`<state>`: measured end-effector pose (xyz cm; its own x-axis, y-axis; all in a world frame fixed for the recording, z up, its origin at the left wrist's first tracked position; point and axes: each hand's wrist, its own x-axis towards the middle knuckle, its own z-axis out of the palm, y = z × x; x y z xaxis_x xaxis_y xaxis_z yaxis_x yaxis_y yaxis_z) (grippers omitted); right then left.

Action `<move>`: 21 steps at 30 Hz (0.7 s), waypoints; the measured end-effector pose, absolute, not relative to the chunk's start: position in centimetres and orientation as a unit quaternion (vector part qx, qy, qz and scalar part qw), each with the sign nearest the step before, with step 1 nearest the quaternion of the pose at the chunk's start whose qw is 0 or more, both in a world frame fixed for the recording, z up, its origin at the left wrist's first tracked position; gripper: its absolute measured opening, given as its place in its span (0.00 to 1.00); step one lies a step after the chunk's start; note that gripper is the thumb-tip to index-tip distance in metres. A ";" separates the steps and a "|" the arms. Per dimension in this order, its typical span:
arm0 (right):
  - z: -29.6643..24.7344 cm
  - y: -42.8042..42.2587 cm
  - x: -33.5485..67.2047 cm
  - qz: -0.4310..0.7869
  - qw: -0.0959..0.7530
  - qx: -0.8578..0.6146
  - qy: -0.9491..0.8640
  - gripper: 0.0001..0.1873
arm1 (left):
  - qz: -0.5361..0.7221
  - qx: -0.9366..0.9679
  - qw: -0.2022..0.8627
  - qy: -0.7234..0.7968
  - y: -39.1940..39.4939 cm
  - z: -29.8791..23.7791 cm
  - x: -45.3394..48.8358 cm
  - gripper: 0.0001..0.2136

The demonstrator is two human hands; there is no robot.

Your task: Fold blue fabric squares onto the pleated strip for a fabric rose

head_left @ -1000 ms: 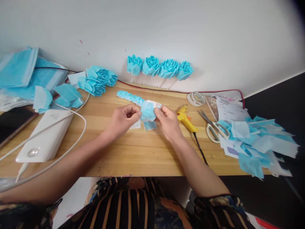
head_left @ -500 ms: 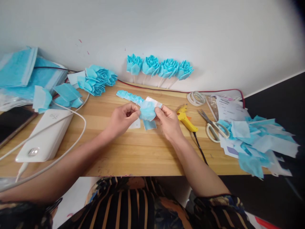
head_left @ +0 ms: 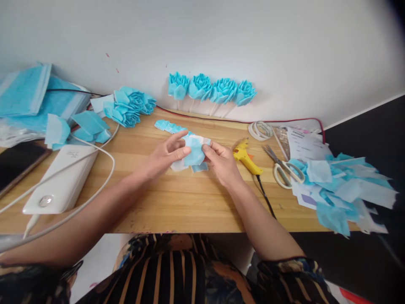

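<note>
Both my hands meet over the middle of the wooden table (head_left: 177,202). My left hand (head_left: 166,154) pinches the left side of a folded blue paper piece (head_left: 194,153) between thumb and fingers, its index finger stretched out. My right hand (head_left: 221,162) pinches the same piece from the right. A strip of overlapping blue petals (head_left: 169,127) runs from the piece toward the back left. A small blue scrap (head_left: 200,168) and a white scrap (head_left: 177,166) lie on the table under my hands.
Finished blue paper flowers (head_left: 211,89) lean on the wall; another flower cluster (head_left: 129,105) lies at back left. A yellow glue gun (head_left: 246,157), scissors (head_left: 283,169), tape roll (head_left: 260,130) and a scrap pile (head_left: 341,190) sit at right. A white power bank (head_left: 61,179) with cables lies left.
My hands came closer together and lowered toward the table. My left index finger stretched out and the blue piece was turned between the fingers.
</note>
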<state>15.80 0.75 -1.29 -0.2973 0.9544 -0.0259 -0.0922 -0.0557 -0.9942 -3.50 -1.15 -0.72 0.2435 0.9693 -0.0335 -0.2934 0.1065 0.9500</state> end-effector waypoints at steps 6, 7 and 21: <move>-1.2 0.7 15.6 0.590 0.410 -0.422 -0.553 0.20 | 0.512 0.444 0.630 0.380 -0.8 -0.9 -3.7 0.28; -1.3 0.6 15.6 0.593 0.410 -0.419 -0.552 0.20 | 0.518 0.445 0.618 0.389 -0.7 -0.9 -3.7 0.25; -0.2 0.6 15.8 0.623 0.374 -0.387 -0.567 0.17 | 0.578 0.449 0.530 0.428 -0.8 -0.4 -3.5 0.15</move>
